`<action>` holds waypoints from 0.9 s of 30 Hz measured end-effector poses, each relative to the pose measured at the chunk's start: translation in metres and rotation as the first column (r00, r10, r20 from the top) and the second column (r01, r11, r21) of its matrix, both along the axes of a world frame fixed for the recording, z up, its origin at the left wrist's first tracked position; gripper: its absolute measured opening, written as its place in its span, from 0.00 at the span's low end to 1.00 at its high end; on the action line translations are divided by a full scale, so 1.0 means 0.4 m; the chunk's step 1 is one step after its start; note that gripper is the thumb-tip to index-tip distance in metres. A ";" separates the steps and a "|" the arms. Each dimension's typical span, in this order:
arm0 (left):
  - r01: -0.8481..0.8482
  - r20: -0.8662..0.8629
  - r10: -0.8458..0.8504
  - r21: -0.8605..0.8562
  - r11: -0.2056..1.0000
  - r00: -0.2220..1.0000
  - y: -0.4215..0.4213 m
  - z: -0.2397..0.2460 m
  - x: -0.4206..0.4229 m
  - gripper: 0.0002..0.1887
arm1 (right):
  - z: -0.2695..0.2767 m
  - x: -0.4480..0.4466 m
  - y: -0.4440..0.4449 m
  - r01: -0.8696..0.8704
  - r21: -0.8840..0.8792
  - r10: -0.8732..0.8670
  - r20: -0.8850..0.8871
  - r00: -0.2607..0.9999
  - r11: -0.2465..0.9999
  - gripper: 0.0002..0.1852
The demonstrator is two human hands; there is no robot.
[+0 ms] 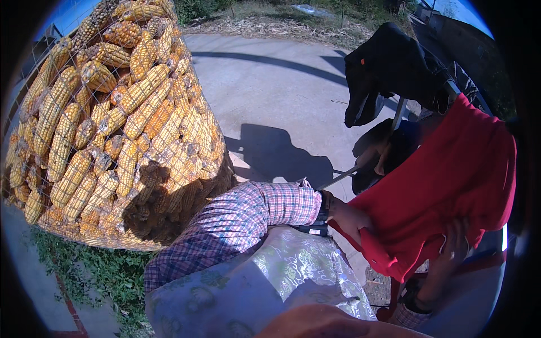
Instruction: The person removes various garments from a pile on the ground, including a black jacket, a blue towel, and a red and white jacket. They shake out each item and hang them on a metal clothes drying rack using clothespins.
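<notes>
A red cloth garment (448,169) hangs over a metal rack on the right side of the head view. My left hand (351,217) grips its lower left edge, and the cloth bunches below those fingers. Lower right, in shade, my right hand (452,245) holds the garment's lower part with its fingers up against the fabric. Thin white loops of cord show beside that hand. The left arm wears a plaid sleeve (249,207) and a dark wristband (323,207). A patterned, shiny apron (304,257) covers my front.
A tall wire-mesh crib of corn cobs (127,114) stands close on the left, with green plants (88,270) under it. Dark garments (389,63) hang on the rack's metal bars (399,113). Concrete paving (262,80) runs back to dry husks (274,29).
</notes>
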State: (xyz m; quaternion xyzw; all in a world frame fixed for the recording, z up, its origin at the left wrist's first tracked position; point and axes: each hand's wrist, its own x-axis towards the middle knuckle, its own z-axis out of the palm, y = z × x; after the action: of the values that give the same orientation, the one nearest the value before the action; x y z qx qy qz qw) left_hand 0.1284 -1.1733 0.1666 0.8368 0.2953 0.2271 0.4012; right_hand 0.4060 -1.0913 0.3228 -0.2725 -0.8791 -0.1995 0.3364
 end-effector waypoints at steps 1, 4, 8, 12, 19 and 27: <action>-0.020 -0.075 0.019 -0.012 1.000 0.997 -0.009 -0.026 -0.018 0.18 | -0.077 -0.017 -0.023 0.092 -0.153 -0.069 0.146 0.987 0.984 0.20; -0.236 -0.563 0.060 -0.246 0.940 0.824 -0.086 -0.081 -0.121 0.20 | -0.305 -0.042 -0.108 0.189 -0.545 0.080 0.431 0.899 0.817 0.15; -0.294 -0.402 0.163 -0.289 0.911 0.901 -0.187 -0.055 -0.268 0.17 | -0.466 -0.012 -0.178 0.287 -0.878 0.282 0.407 0.869 0.384 0.18; -0.385 -0.447 0.149 -0.503 0.774 0.882 -0.224 0.018 -0.331 0.20 | -0.499 0.026 -0.165 0.140 -0.973 0.499 0.030 0.866 -0.183 0.26; -0.311 -0.324 0.123 -0.631 0.711 0.938 -0.314 0.010 -0.300 0.32 | -0.532 -0.009 -0.193 0.107 -0.994 0.566 0.092 0.819 0.007 0.28; -0.392 -0.202 0.361 -0.698 0.599 0.911 -0.424 0.002 -0.301 0.25 | -0.161 -0.133 0.043 -0.567 -0.522 -0.106 -0.788 0.606 0.637 0.36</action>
State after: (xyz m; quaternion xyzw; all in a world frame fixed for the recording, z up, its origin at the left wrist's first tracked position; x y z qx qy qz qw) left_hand 0.0080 -1.3428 0.1675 0.5318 0.5379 0.1543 0.6357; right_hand 0.3528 -1.0741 0.2582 -0.3106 -0.6826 0.3552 0.5581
